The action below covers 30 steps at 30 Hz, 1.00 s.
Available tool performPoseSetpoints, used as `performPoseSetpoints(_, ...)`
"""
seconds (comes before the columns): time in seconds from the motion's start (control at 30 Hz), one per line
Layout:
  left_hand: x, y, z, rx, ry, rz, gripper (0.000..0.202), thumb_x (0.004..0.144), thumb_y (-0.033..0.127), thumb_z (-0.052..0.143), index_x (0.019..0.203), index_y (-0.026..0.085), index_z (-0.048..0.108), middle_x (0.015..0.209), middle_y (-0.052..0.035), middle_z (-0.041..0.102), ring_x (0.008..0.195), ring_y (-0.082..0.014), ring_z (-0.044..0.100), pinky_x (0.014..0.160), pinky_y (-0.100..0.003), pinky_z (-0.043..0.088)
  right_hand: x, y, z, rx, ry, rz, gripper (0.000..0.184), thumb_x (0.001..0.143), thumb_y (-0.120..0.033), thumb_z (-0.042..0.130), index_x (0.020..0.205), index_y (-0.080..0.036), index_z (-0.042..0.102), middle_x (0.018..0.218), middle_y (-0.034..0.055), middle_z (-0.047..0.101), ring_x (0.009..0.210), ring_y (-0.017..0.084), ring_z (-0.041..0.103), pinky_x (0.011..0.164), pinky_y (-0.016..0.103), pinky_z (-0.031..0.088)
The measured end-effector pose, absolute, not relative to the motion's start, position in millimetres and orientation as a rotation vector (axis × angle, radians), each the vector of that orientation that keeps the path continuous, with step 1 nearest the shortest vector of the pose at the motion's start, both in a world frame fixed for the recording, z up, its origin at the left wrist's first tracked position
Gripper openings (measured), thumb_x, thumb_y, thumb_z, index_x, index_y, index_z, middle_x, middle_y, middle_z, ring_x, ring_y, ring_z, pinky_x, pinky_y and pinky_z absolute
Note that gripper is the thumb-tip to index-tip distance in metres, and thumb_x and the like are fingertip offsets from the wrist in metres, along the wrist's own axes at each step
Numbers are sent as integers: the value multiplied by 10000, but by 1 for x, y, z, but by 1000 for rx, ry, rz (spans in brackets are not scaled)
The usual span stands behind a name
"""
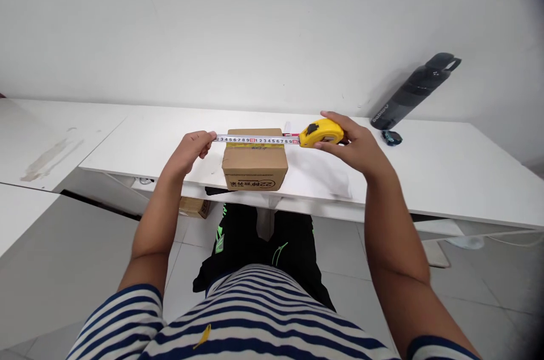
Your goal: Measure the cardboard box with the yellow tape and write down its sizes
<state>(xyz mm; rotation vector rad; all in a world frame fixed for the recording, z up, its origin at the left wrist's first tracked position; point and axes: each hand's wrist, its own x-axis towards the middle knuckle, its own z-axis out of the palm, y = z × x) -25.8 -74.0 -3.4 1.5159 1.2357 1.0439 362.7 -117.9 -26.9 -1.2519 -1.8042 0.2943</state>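
Observation:
A brown cardboard box [255,161] with dark printing on its near side sits at the front of the white table [429,173]. Across its top runs the white blade of a tape measure [322,132], whose case is yellow with a black button. My right hand [357,142] grips that case, just right of the box. The blade's free end is pinched between thumb and finger of my left hand [193,150], left of the box. Yellow tape [272,144] shows on the box top under the blade. Something thin and pink-red [291,135] lies partly hidden behind the blade.
A dark bottle [410,93] with a loop lid stands at the back right against the white wall [238,25]. Beside its base is a small dark teal object [391,138]. Another cardboard box [195,207] lies below the table at left.

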Motion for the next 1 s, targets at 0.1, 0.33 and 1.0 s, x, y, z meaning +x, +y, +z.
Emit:
performPoseSetpoints(0.1,-25,-56,-21,1527,1297,879,422,836,462,654,562,199,470,570,37,411,513,-86,352,516,-260,270,369,-104,-29,-1338,-1881,341,656,809,-508,795,1419,-349,617,1394,70,684,1184,325,684,969,525,579)
performPoseSetpoints(0.33,-7,-57,-38,1602,1264,640,557,864,685,615,612,209,470,596,24,404,535,-109,324,532,-280,241,344,-104,-27,-1316,-1981,424,619,851,-475,739,1437,-354,581,1494,53,623,1302,316,623,1028,502,538)
performPoseSetpoints(1.0,22,-6,48,2053,1111,716,228,871,336,585,696,190,573,714,-16,547,698,-136,514,705,-304,416,232,-214,-14,-1595,-1932,-620,558,959,-573,531,1330,-176,659,620,28,686,548,175,555,599,310,294)
